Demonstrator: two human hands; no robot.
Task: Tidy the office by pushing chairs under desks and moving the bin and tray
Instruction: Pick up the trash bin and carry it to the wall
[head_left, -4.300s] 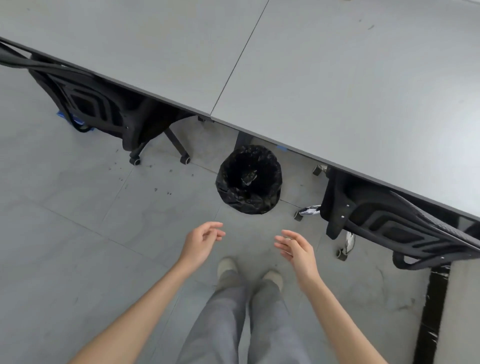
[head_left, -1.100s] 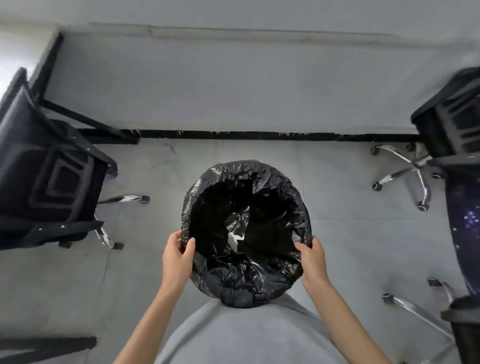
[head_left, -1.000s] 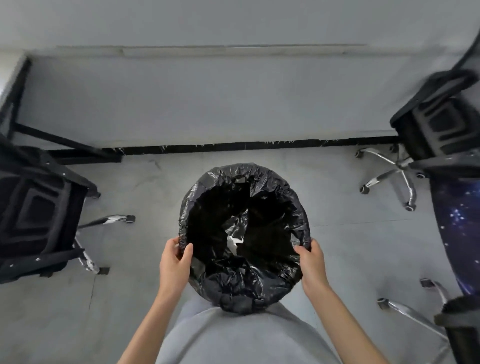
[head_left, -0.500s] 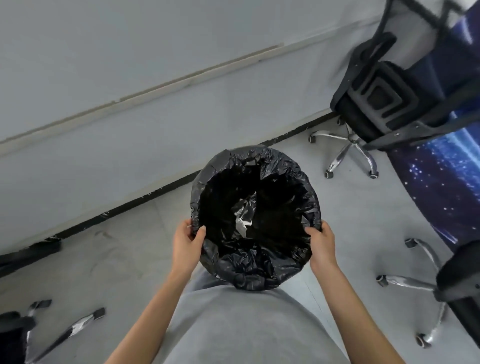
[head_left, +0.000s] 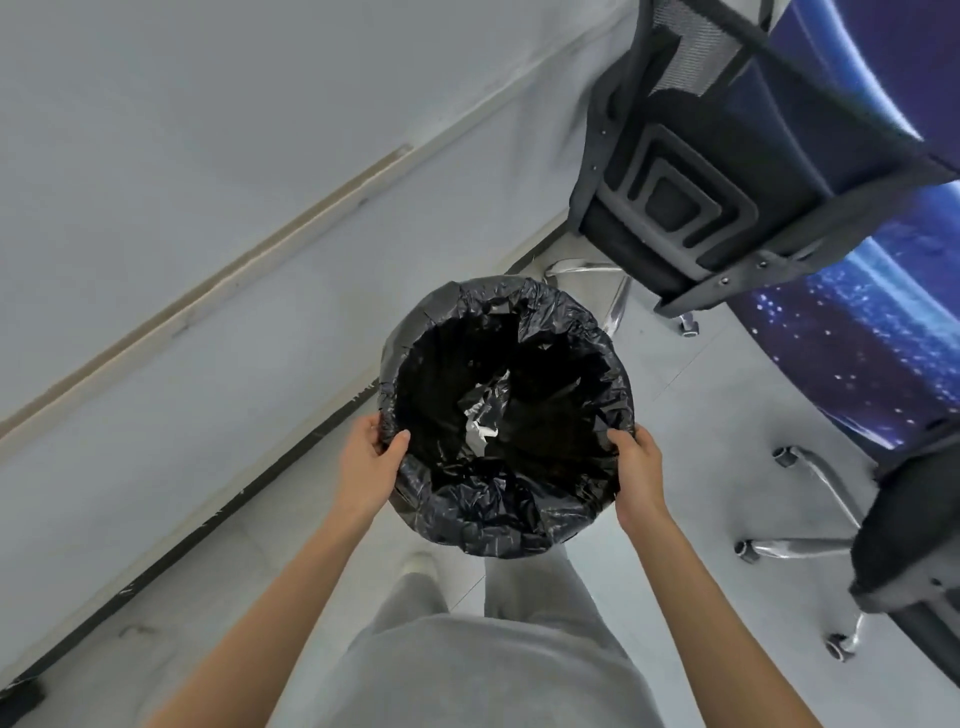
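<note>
I carry a round bin lined with a black plastic bag, held up in front of my body above the floor. My left hand grips its left rim, thumb hooked over the edge. My right hand grips the right rim the same way. A scrap of silvery wrapper lies inside the bin. A black mesh office chair stands just beyond the bin at the upper right, partly under a desk with a blue space-patterned surface.
A grey wall with a black skirting strip runs diagonally on the left. A second black chair with chrome legs stands at the right edge. Grey floor tiles lie between the chairs and my feet.
I picked the bin up from beside the desks and turned with it. Over the last second the view swung right, bringing the mesh chair and blue desk closer; both hands keep their grip.
</note>
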